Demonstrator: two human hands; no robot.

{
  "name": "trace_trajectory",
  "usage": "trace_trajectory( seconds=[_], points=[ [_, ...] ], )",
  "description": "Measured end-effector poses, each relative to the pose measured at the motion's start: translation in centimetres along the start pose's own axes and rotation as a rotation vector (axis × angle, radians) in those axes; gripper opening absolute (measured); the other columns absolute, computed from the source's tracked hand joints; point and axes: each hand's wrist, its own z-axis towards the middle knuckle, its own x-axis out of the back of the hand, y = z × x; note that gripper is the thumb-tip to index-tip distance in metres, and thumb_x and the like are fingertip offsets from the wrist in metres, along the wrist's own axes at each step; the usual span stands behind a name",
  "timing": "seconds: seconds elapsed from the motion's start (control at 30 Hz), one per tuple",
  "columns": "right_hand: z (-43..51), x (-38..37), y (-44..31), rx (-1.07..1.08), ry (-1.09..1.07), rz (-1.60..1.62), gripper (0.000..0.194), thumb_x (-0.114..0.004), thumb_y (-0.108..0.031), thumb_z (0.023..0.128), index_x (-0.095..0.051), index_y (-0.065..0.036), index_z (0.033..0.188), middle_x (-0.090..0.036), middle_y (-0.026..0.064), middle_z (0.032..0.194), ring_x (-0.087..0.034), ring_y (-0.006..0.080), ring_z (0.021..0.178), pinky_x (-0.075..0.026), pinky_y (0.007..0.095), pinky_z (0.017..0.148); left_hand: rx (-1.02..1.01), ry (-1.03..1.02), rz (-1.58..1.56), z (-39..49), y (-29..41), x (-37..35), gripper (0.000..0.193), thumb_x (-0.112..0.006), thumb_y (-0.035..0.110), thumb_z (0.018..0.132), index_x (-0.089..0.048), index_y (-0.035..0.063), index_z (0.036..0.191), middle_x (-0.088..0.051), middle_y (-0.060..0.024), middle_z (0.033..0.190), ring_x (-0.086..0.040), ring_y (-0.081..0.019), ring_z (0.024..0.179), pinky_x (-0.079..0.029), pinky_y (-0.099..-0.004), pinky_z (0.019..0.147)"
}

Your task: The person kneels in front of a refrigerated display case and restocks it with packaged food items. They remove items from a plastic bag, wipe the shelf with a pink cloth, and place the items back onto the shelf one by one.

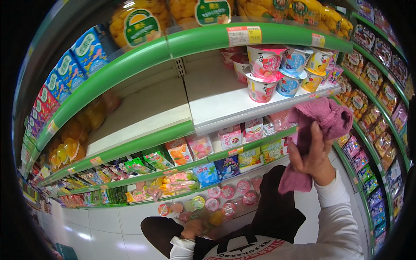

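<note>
My right hand (pixel 313 157) holds a bunched pink cloth (pixel 325 117) up in front of the right end of a white shelf (pixel 224 100). Part of the cloth hangs down below the palm. On that shelf stand two layers of lidded cups, among them a pink cup (pixel 265 61), a blue cup (pixel 289 85) and an orange-marked cup (pixel 311 81). Low in front of me, my left hand (pixel 192 229) is at a blurred, clear-wrapped item with yellow in it (pixel 214 218); its fingers are partly hidden. Round lidded cups (pixel 228 192) lie by my knees.
A green shelf edge (pixel 195 39) curves above, with jars of yellow fruit (pixel 139 24) over it. Bagged sweets (pixel 178 152) fill the lower shelves. Blue boxes (pixel 87 50) stand at the left. More shelves of packaged snacks (pixel 370 117) run down the right side.
</note>
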Motion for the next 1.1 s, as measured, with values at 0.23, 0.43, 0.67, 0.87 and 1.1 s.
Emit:
trace_trajectory(
  seconds=[0.23,0.43,0.67,0.87,1.1],
  points=[
    [8.7,-5.5,-1.8,0.297,0.355,0.01,0.036,-0.075,-0.006,0.073,-0.066,-0.007,0.108,-0.061,0.0096,0.105,-0.062,0.0306,0.093,-0.05,0.044,0.088,-0.085,0.041,-0.032,-0.3,0.1,0.4,0.054,-0.066,0.043,0.081,-0.06,0.0155,0.127,-0.071,-0.0198,0.099,-0.068,-0.0379,0.093,-0.054,-0.0487,0.079],
    [12.6,-11.2,-4.0,0.516,0.42,-0.047,0.03,-0.073,-0.011,0.076,-0.073,-0.013,0.106,-0.06,0.0037,0.117,-0.064,0.0257,0.107,-0.051,0.0418,0.095,-0.134,0.099,-0.033,-1.4,1.4,2.2,0.058,-0.069,0.048,0.077,-0.061,0.0167,0.125,-0.071,-0.0199,0.096,-0.068,-0.0383,0.092,-0.054,-0.0489,0.078],
    [12.5,-16.0,-3.1,-0.043,-0.32,0.097,0.048,-0.065,-0.016,0.085,-0.058,-0.001,0.13,-0.058,0.0212,0.122,-0.059,0.0383,0.113,-0.047,0.0435,0.096,-0.217,0.228,-0.243,-1.8,2.7,3.1,0.053,-0.072,0.042,0.073,-0.066,0.0129,0.117,-0.068,-0.0204,0.112,-0.065,-0.0384,0.104,-0.051,-0.0468,0.088],
    [12.6,-14.4,-1.9,-0.235,-0.943,0.47,0.052,-0.066,-0.037,0.09,-0.058,-0.008,0.133,-0.062,0.0183,0.129,-0.059,0.0363,0.117,-0.047,0.0421,0.099,-0.212,-0.121,-0.074,-1.3,3.5,5.3,0.053,-0.067,0.035,0.08,-0.06,0.0109,0.126,-0.064,-0.0222,0.12,-0.061,-0.0376,0.113,-0.049,-0.0462,0.092],
    [10.0,-14.5,0.5,-0.371,-1.005,0.714,0.033,-0.072,-0.013,0.08,-0.067,-0.004,0.112,-0.071,0.0131,0.098,-0.068,0.0232,0.087,-0.053,0.0337,0.08,-0.23,0.041,-0.169,3.8,1.9,9.1,0.05,-0.064,0.037,0.087,-0.059,0.0113,0.13,-0.062,-0.0231,0.126,-0.061,-0.0398,0.113,-0.049,-0.0471,0.095]
  ],
)
